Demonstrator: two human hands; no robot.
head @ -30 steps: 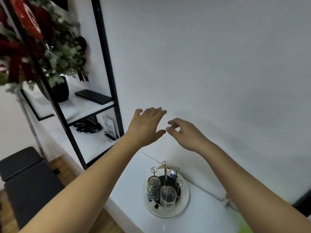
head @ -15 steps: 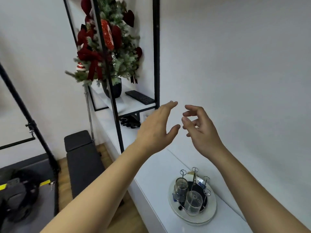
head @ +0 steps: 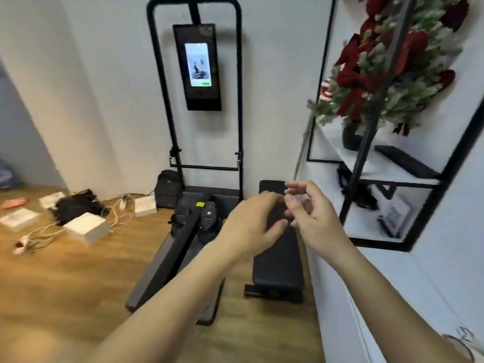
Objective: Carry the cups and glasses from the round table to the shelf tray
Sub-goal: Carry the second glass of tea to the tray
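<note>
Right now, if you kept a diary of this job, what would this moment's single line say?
left hand: empty, fingers loosely curled | right hand: empty, fingers loosely curled | cups, glasses: none carried | tray rim: bottom right edge | view: black bench, shelf frame

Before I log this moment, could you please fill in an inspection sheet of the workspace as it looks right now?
Surface: white ledge along the right wall; the round table is out of view.
Job's things: the tray's rim just shows at the lower right corner; no cups or glasses can be made out.
Clutter: white boxes, a dark bundle and a backpack on the wooden floor.
Hands: left hand and right hand raised close together, fingers loosely curled, holding nothing.
Cables: pale cords trail across the floor among the boxes.
Surroundings: black bench, exercise frame with a lit screen, black shelf frame with a red and green plant and a keyboard.
</note>
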